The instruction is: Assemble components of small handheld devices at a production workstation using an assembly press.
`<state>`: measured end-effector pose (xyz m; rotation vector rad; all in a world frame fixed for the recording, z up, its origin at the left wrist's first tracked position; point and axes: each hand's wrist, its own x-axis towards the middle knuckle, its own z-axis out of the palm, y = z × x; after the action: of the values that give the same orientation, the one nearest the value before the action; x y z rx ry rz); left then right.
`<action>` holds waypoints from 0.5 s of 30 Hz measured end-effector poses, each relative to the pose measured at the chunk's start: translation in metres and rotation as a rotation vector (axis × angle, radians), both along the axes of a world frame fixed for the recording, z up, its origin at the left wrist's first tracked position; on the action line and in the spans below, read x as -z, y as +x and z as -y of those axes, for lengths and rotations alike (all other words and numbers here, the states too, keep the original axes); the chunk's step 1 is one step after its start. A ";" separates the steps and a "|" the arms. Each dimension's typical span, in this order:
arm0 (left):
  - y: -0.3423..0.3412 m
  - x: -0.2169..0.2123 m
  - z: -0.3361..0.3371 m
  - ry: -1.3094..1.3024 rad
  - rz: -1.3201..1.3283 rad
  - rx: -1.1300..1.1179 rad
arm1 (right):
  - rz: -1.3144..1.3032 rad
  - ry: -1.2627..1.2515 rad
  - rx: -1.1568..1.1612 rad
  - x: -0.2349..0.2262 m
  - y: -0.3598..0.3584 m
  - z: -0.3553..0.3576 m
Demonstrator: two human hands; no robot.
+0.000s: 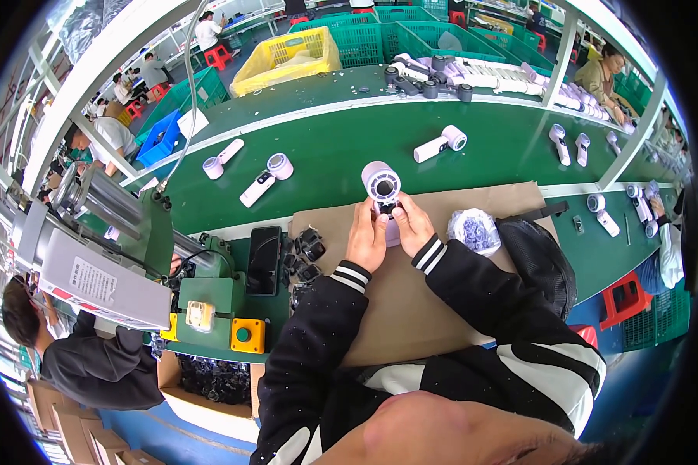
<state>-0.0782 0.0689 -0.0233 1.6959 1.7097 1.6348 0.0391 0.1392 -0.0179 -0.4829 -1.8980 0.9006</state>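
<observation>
A lilac handheld fan (381,182) is gripped between my two hands above a brown cardboard sheet (411,310), its round head pointing away from me. My left hand (367,239) closes on the fan's left side, and my right hand (412,225) holds its right side; both thumbs meet near the neck. Part of the handle is hidden behind my fingers. Right of my hands lies a clear plastic bag (475,231) of small purple parts. Several small black parts (306,252) are piled left of my left wrist, beside a black smartphone (264,261).
A green conveyor belt (326,147) ahead carries several lilac fans (278,169). A press machine (105,275) with a yellow button box (247,335) stands at left, above a carton (209,411) of black parts. A black bag (539,263) lies at right. Co-workers sit on both sides.
</observation>
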 end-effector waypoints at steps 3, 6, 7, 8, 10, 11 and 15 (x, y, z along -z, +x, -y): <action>-0.001 -0.002 0.001 0.005 -0.001 0.007 | 0.057 -0.051 -0.020 -0.010 0.004 0.002; -0.002 -0.002 0.001 0.010 -0.003 0.015 | 0.113 -0.101 -0.040 -0.014 0.006 0.002; -0.002 0.000 0.000 0.017 0.006 0.010 | 0.059 -0.120 -0.054 -0.008 0.003 0.000; -0.002 0.002 -0.001 0.025 0.016 0.005 | 0.007 -0.139 -0.067 -0.003 0.001 -0.002; -0.001 0.006 -0.002 0.040 0.037 -0.003 | -0.098 -0.176 -0.093 0.005 -0.003 -0.004; 0.000 0.005 -0.002 0.041 0.037 0.002 | -0.098 -0.175 -0.087 0.005 -0.003 -0.004; -0.003 0.000 0.004 0.020 0.151 0.040 | -0.128 -0.255 -0.190 0.005 -0.003 -0.003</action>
<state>-0.0809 0.0651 -0.0233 1.5609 1.5847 1.7198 0.0359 0.1418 -0.0228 -0.3890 -1.7409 1.2789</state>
